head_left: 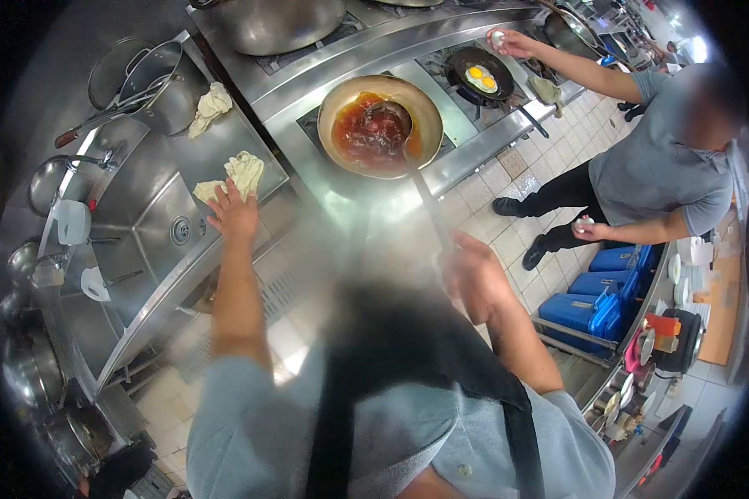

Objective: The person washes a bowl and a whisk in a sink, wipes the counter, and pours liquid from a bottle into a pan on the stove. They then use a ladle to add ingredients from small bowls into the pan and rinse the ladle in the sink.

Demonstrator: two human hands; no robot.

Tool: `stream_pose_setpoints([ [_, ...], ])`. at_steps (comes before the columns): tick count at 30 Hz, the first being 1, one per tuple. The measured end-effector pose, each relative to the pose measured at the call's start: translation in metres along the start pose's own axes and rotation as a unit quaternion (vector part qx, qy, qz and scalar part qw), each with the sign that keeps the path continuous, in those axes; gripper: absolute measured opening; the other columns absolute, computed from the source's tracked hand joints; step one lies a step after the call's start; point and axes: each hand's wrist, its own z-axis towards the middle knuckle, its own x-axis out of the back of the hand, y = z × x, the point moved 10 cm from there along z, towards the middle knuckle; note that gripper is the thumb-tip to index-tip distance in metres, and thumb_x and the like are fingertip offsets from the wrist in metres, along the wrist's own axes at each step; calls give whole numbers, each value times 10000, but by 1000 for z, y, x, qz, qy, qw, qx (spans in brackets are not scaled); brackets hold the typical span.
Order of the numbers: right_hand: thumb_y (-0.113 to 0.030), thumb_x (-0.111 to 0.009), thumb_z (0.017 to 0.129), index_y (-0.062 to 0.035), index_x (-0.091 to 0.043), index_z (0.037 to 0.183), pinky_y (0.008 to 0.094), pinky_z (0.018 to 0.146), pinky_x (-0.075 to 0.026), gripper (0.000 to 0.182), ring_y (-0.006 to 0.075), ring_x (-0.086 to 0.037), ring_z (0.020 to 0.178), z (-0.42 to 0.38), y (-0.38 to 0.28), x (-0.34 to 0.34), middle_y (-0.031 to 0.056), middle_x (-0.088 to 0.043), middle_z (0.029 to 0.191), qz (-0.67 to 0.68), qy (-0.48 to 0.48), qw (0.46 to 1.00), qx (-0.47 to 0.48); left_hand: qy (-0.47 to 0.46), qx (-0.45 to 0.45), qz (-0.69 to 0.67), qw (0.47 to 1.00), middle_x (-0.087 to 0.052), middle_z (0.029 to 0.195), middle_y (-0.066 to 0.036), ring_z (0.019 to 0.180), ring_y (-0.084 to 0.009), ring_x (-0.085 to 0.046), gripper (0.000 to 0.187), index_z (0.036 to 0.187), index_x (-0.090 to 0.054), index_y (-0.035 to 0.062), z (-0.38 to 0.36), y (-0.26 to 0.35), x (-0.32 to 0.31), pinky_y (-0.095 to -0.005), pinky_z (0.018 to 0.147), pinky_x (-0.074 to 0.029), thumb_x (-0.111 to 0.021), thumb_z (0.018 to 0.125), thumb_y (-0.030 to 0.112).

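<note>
A wide pan (429,116) of bubbling reddish liquid stands on the stove, with the bowl of a long-handled ladle (424,190) dipped in it. My right hand (472,274) is closed around the ladle's handle, its outline blurred. To the left, my left hand (234,214) reaches onto a crumpled pale cloth (245,172) on the metal counter beside the sink. Its fingers are spread and touch the cloth's lower part; no grip on it shows.
At right stands a co-worker (653,166) with an eggshell in each hand, one near a black pan (464,61) with two frying eggs. A sink (145,241), a second cloth (211,108) and pots (168,83) lie left. Blue containers (580,312) sit low right.
</note>
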Motion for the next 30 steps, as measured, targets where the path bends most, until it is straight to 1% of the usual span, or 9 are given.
stream_pose_setpoints([
  [1, -81, -527, 882, -3, -394, 1296, 225, 390, -380, 441, 94, -477, 538, -2, -1, -8, 41, -510, 738, 109, -30, 994, -12, 2, -1, 0, 1000, -85, 1570, -112, 1430, -402, -34, 705, 1507, -131, 218, 0, 0, 0, -619, 1107, -70, -421, 923, 486],
  [2, -81, -527, 882, -3, -394, 1296, 225, 390, -380, 441, 94, -477, 538, -3, -3, -8, 41, -510, 738, 109, -31, 994, -12, 2, 0, 0, 1000, -85, 1570, -112, 1430, -402, -34, 705, 1507, -131, 218, 0, 0, 1, -619, 1107, -70, -421, 923, 486],
  [4, -103, -508, 889, -30, -415, 1251, 213, 370, -338, 380, 78, -441, 519, -7, -1, -13, 29, -490, 754, 239, -63, 967, -57, 1, 0, 11, 1000, -89, 1570, -113, 1429, -405, -38, 702, 1507, -131, 218, -1, 2, 3, -619, 1107, -71, -421, 924, 480],
  [8, -115, -516, 887, -29, -413, 1259, 207, 365, -327, 396, 69, -433, 519, -23, -10, -17, 21, -476, 755, 246, -80, 963, -71, 4, 1, 11, 1000, -92, 1570, -113, 1428, -408, -42, 703, 1507, -130, 221, 0, 1, 1, -619, 1106, -73, -420, 923, 484],
  [11, -106, -539, 875, -35, -414, 1263, 211, 370, -344, 414, 85, -450, 494, -36, -17, -18, 29, -496, 736, 184, -67, 979, -52, 7, 0, 11, 1000, -92, 1570, -111, 1427, -409, -43, 702, 1507, -133, 223, 1, 0, 0, -621, 1105, -76, -418, 923, 490],
  [16, -24, -571, 848, -24, -340, 1400, 236, 411, -401, 599, 123, -504, 466, -42, -26, 7, 41, -543, 703, -53, 18, 997, 49, 13, 3, 14, 1000, -98, 1568, -111, 1425, -408, -61, 699, 1503, -146, 221, 1, 1, 1, -623, 1104, -78, -421, 920, 492],
  [21, -2, -583, 847, -23, -318, 1432, 226, 451, -404, 643, 100, -501, 493, -46, -37, 17, 22, -535, 718, -87, 52, 990, 95, 18, 7, 22, 1000, -105, 1567, -100, 1424, -395, -75, 704, 1503, -148, 224, 1, 0, 0, -617, 1106, -89, -429, 919, 499],
  [23, -18, -597, 848, -23, -336, 1427, 228, 460, -404, 635, 92, -496, 515, -41, -43, 23, 13, -529, 722, -175, 92, 973, 123, 22, 11, 28, 999, -112, 1567, -89, 1424, -382, -88, 708, 1503, -154, 227, 1, 0, 1, -613, 1106, -102, -439, 918, 504],
  [30, -41, -599, 846, -27, -356, 1420, 247, 455, -426, 624, 105, -503, 515, -10, -28, 20, 21, -529, 715, -187, 93, 972, 105, 18, 2, 20, 1000, -113, 1565, -107, 1423, -402, -80, 712, 1500, -168, 223, -2, 0, 6, -624, 1102, -98, -432, 909, 520],
])
